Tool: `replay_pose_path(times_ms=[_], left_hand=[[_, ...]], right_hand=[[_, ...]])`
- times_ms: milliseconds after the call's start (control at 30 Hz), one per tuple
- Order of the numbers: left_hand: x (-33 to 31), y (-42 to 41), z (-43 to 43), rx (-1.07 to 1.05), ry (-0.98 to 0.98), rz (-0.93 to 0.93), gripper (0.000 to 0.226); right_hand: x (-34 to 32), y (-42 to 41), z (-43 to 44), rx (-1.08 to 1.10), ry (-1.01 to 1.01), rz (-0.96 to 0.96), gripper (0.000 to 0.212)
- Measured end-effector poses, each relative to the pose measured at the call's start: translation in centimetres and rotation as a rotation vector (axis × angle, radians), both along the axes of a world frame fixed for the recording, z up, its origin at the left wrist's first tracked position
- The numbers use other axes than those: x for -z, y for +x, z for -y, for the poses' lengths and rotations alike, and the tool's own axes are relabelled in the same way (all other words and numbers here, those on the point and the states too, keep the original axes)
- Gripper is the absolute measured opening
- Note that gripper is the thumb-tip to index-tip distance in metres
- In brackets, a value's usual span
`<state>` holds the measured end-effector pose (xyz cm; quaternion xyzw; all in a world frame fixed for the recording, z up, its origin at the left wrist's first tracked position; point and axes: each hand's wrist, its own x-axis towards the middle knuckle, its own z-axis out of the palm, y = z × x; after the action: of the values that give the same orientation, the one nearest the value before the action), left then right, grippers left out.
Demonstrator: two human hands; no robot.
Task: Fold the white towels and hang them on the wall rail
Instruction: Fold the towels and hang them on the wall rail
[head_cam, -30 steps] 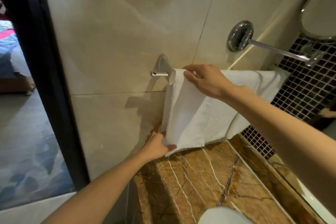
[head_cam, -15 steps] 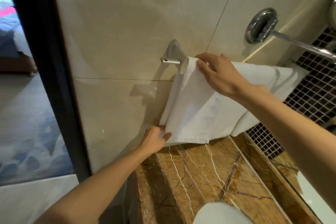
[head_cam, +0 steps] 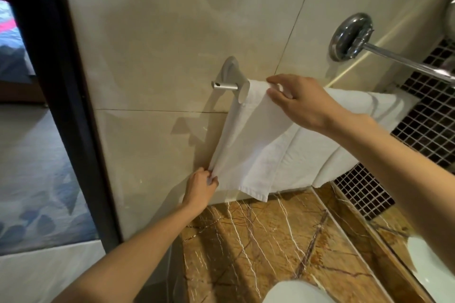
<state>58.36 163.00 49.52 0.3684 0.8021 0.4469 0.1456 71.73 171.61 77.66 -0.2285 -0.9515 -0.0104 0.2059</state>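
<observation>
Reaching up from the lower left, the left hand [head_cam: 200, 186] pinches the bottom left corner of the white towel [head_cam: 258, 145], its fingers pressed together on a small bunch of cloth close to the wall, just above the desk [head_cam: 270, 241] of brown veined marble. A rounded white object [head_cam: 295, 293] sits at the near edge of that desk, cut off by the frame, and a white basin [head_cam: 433, 261] shows at the lower right beyond a raised marble border

Coming in from the right, the right hand [head_cam: 302, 102] lies on the upper left part of the towel where it goes over the wall rail [head_cam: 225, 86]; its grip is loosely curled, thumb and forefinger nipping the fold of cloth at the top edge. This towel hangs doubled over the rail, its left edge drawn taut and slanting down to the left hand, its lower hem loose above the desk. A second white towel [head_cam: 364, 103] hangs on the same rail further right, partly behind the right forearm

The rail's grey bracket [head_cam: 230, 74] is fixed to the beige tiled wall [head_cam: 172, 32]. Further right a chrome wall mount [head_cam: 350, 37] carries a chrome bar [head_cam: 406, 61] running off to the right, over dark mosaic tile [head_cam: 426, 118]. At the far left a black door frame [head_cam: 56, 81] borders patterned carpet [head_cam: 29, 192]
</observation>
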Motion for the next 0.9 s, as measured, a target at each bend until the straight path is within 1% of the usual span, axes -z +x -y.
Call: replay_pose_path(times_ms=[167, 333, 467, 800, 900], left_hand=[[0.4, 1.2, 0.2, 0.015, 0.049, 0.054, 0.024], [1.0, 1.7, 0.5, -0.010, 0.092, 0.115, 0.031], [1.4, 1.7, 0.3, -0.008, 0.097, 0.132, 0.026], [2.0, 1.5, -0.1, -0.009, 0.048, 0.121, 0.025], [1.9, 1.3, 0.0, -0.029, 0.033, 0.121, 0.026]], right_hand=[[0.1, 0.2, 0.3, -0.017, -0.007, -0.009, 0.034], [-0.5, 0.0, -0.1, -0.002, -0.039, 0.003, 0.041], [-0.2, 0.0, -0.4, 0.003, -0.033, 0.022, 0.038], [2.3, 0.5, -0.7, 0.008, 0.081, -0.137, 0.028], [2.4, 0.5, -0.4, 0.019, 0.108, -0.156, 0.024]])
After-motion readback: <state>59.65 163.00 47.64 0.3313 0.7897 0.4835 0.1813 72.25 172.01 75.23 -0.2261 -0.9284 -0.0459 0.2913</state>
